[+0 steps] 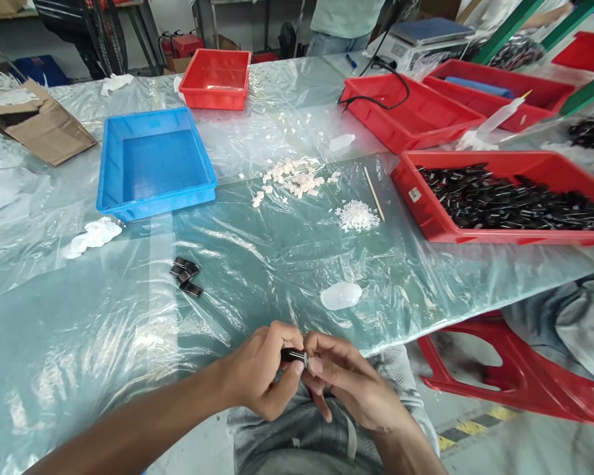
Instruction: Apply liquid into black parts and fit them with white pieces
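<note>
Both hands meet over my lap at the table's near edge. My left hand grips a small black part with a silvery end, thumb and fingers closed round it. My right hand pinches the same part at its silvery tip from the right. Three similar black parts lie on the plastic sheet up and to the left. A small translucent white cap lies just above the hands. Farther off are a heap of tiny white bits and a scatter of pale pieces.
A red tray full of black parts sits at right, an empty blue tray at left, more red trays behind. A thin wooden stick, a red stool and another person's knee at right.
</note>
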Demonstrator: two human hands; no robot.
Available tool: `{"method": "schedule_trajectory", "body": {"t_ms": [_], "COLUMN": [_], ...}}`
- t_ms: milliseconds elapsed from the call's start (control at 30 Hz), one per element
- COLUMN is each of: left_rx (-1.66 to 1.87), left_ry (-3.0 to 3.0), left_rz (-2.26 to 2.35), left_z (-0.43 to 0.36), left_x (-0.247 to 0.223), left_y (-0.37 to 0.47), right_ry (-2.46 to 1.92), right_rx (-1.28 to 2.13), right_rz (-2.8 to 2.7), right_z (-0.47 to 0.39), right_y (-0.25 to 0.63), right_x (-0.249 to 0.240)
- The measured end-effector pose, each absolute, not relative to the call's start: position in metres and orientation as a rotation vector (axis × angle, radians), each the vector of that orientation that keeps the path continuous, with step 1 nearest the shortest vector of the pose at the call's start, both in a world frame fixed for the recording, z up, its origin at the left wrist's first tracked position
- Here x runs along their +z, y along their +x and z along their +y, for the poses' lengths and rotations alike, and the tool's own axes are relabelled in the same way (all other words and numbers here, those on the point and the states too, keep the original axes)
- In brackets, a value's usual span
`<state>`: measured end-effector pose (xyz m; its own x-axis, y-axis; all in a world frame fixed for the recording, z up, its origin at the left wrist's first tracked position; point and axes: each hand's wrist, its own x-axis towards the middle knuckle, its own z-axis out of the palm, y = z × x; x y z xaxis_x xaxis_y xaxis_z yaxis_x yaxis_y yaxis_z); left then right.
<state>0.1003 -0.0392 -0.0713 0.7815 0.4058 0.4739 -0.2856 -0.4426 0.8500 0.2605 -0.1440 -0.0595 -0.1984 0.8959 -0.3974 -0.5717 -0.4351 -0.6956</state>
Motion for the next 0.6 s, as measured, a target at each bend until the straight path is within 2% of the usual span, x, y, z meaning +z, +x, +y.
{"method": "schedule_trajectory", "body": {"t_ms": [600], "left_rx": [0.772], "left_ry": [1.814], "left_rz": [-0.004], "left_z": [-0.0393], "left_x": [-0.0735], "left_y": [0.1026], "right_ry": [-0.825], "right_rx": [1.841], "right_rz": [-0.514], "right_z": [-0.1474], "right_y": [0.2585], "right_x": [-0.0678]}}
